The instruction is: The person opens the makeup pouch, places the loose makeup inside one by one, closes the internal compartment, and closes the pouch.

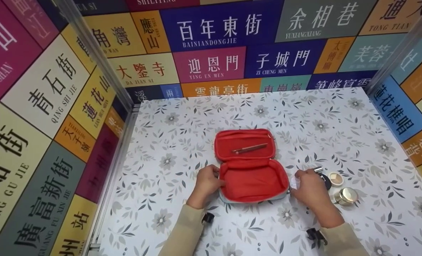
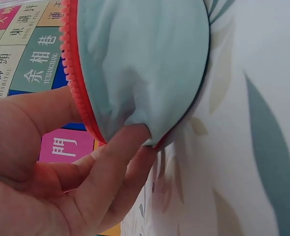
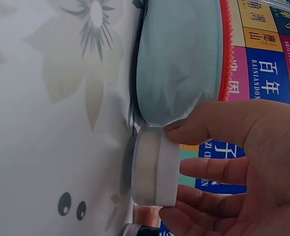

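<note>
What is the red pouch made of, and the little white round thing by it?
The pouch looks like soft cloth: its pale blue outside dents and wrinkles where the left hand pinches it, and a red plastic-looking zipper edges it. The white round case, held by the right hand, looks like smooth, hard plastic, slightly see-through, though glass is possible.

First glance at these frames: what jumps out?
The open red-lined pouch at the middle of the floral table, with a brown pencil lying in its upper half. The left hand grips its left edge, while the right hand holds a small white round case beside its right edge. Past that hand sit little cosmetic jars, and bright walls of street-name signs ring the table.
</note>
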The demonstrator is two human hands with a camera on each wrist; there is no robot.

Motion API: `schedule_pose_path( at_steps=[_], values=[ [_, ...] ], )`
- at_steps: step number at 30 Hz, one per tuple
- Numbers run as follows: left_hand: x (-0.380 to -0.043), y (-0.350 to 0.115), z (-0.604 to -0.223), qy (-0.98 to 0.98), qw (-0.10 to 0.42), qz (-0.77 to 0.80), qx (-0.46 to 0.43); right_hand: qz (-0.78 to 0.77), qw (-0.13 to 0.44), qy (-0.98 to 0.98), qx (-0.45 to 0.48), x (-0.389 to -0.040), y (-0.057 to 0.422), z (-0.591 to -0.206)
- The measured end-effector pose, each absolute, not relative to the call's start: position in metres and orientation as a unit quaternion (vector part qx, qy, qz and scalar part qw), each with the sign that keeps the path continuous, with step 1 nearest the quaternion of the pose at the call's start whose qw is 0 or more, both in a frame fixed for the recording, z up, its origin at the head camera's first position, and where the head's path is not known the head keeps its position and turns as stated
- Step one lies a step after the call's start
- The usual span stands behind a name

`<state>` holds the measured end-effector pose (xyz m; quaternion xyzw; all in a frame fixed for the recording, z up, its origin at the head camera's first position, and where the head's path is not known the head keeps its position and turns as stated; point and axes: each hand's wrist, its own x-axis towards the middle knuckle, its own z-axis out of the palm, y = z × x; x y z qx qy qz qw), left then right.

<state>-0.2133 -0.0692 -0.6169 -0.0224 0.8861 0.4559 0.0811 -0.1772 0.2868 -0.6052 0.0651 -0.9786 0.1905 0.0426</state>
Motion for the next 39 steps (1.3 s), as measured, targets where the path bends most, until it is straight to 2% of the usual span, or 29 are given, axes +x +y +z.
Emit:
schedule_pose_path(
  at_steps=[16,22,30,39],
  values=[
    [-0.210,-0.070,-0.620,0.881,0.072,0.467,-0.033,0.191,0.058,-0.978,0.054,-0.175,0.279,-0.576],
    [-0.209,-0.069,-0.618,0.878,0.076,0.471,-0.037,0.199,0.080,-0.975,0.059,-0.176,0.267,-0.564],
    [-0.209,-0.069,-0.619,0.885,0.068,0.460,-0.027,0.207,0.085,-0.972,0.067,-0.184,0.244,-0.554],
    [-0.209,-0.067,-0.620,0.891,0.056,0.451,-0.018,0.219,0.073,-0.969,0.091,-0.188,0.202,-0.563]
  ],
)
